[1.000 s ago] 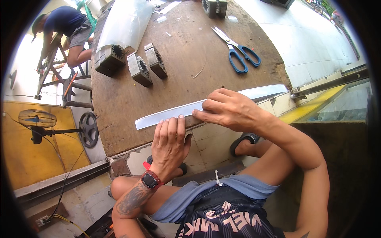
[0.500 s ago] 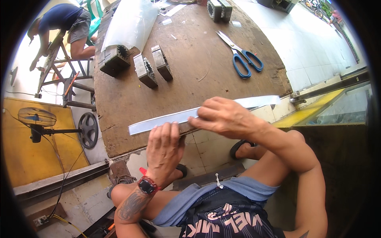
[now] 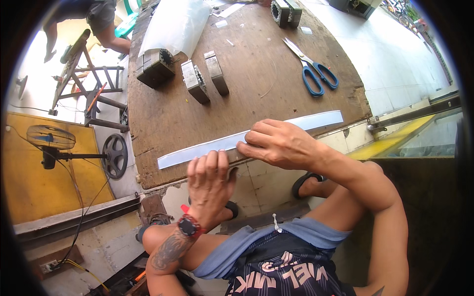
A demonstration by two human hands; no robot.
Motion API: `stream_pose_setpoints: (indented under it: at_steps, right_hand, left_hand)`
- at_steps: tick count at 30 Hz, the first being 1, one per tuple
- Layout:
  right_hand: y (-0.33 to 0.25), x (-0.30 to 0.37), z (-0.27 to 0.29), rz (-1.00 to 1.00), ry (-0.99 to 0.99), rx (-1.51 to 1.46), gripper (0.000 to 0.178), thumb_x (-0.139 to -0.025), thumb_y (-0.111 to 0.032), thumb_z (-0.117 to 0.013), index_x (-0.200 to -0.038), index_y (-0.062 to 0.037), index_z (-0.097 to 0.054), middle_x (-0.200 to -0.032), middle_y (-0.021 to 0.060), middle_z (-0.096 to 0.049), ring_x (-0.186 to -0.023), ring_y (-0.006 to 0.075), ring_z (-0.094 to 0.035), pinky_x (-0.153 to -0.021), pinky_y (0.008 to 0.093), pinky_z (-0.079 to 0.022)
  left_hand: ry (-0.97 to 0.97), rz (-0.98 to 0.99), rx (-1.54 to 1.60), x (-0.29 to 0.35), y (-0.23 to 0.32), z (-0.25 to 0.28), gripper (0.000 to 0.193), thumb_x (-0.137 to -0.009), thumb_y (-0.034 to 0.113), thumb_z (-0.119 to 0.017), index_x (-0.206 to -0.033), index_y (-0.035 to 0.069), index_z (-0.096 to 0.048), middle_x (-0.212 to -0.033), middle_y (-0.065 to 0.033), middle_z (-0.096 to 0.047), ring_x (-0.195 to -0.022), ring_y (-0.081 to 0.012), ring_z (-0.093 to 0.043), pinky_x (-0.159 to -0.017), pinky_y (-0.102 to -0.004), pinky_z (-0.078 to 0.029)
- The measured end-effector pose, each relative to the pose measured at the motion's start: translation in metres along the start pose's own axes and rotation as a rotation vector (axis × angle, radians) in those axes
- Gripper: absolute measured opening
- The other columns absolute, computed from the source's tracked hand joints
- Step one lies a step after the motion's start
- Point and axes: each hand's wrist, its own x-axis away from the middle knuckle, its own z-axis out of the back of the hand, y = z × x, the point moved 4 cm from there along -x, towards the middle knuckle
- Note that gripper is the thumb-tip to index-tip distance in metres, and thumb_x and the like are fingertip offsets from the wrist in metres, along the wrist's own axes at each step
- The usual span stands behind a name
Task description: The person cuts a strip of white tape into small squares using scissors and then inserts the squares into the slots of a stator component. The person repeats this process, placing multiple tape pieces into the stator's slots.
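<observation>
Wooden table (image 3: pixel 252 106), pale strip (image 3: pixel 186 154), two hands at the near edge

Largest before us is the brown wooden table, scuffed and chipped along its rim. To its left we see a yellow panel (image 3: pixel 27 187) and, in front of that, a fan (image 3: pixel 51 138). On the table's far left lies a sheet of cloudy plastic (image 3: pixel 175 27), its near end reaching a dark stack of metal blocks (image 3: pixel 155 70).

The pale bluish-white strip runs along the table's near edge, slanting from lower left to upper right. Both its ends show; its middle passes behind our right hand (image 3: pixel 276 143). That hand's fingers are curled in, thumb and forefinger at the strip's near side; we cannot tell whether they pinch it. Our left hand (image 3: pixel 209 185) is loosely open, its fingertips at the strip's near edge and its thumb standing apart; we cannot tell how firmly they press. A dark watch (image 3: pixel 187 225) with a red strap sits on the left wrist.

Blue-handled scissors (image 3: pixel 309 60) lie at the right, blades slightly parted, well apart from both hands. Left of them stand two toothed metal pieces (image 3: pixel 195 81), a narrow gap between them. Smallest are a white scrap (image 3: pixel 222 23) and a thin curved thread (image 3: pixel 270 86).
</observation>
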Motion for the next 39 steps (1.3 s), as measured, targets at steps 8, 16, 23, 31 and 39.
stream_pose_setpoints:
  at_steps: [8, 16, 23, 31, 39]
  right_hand:
    - [0.010, 0.013, 0.004, 0.051, 0.010, 0.021, 0.026, -0.086, -0.017, -0.067, -0.110, -0.0078, -0.068, -0.096, 0.0027, -0.061, -0.092, 0.0181, -0.064, -0.085, 0.0308, -0.058]
    - [0.014, 0.019, 0.013, 0.060, 0.022, 0.023, 0.029, -0.087, -0.014, -0.068, -0.116, -0.0075, -0.066, -0.098, 0.0047, -0.060, -0.093, 0.0191, -0.065, -0.082, 0.0326, -0.058]
    - [0.018, 0.026, 0.015, 0.001, -0.055, 0.008, 0.029, -0.088, -0.016, -0.066, -0.116, -0.0091, -0.067, -0.096, 0.0034, -0.060, -0.095, 0.0192, -0.064, -0.087, 0.0330, -0.057]
    - [-0.002, -0.012, -0.001, 0.033, -0.016, 0.035, 0.031, -0.089, -0.014, -0.065, -0.119, -0.0078, -0.068, -0.095, 0.0032, -0.059, -0.093, 0.0189, -0.064, -0.087, 0.0332, -0.057]
    - [0.003, -0.002, -0.006, 0.034, -0.034, 0.020, 0.027, -0.087, -0.013, -0.068, -0.113, -0.0090, -0.067, -0.097, 0.0037, -0.062, -0.094, 0.0188, -0.066, -0.086, 0.0325, -0.058]
  left_hand:
    - [0.067, -0.123, -0.073, -0.006, 0.007, -0.002, 0.080, -0.081, 0.034, -0.086, -0.147, 0.011, -0.048, -0.134, -0.0102, -0.048, -0.128, -0.0312, -0.046, -0.114, -0.0481, -0.040]
    - [0.039, -0.079, -0.015, -0.012, 0.019, -0.007, 0.077, -0.082, 0.033, -0.085, -0.147, 0.011, -0.050, -0.133, -0.0101, -0.049, -0.127, -0.0305, -0.046, -0.111, -0.0473, -0.039]
    - [0.023, -0.097, -0.080, -0.024, 0.031, -0.002, 0.069, -0.084, 0.025, -0.084, -0.142, 0.009, -0.051, -0.133, -0.0117, -0.051, -0.125, -0.0309, -0.049, -0.109, -0.0463, -0.042]
    - [0.070, -0.050, 0.055, -0.006, -0.016, 0.008, 0.074, -0.082, 0.029, -0.087, -0.145, 0.012, -0.051, -0.131, -0.0103, -0.051, -0.124, -0.0307, -0.050, -0.108, -0.0481, -0.044]
    - [0.010, -0.071, -0.080, -0.003, -0.015, 0.003, 0.079, -0.082, 0.035, -0.088, -0.149, 0.017, -0.050, -0.135, -0.0094, -0.048, -0.127, -0.0293, -0.048, -0.114, -0.0488, -0.041]
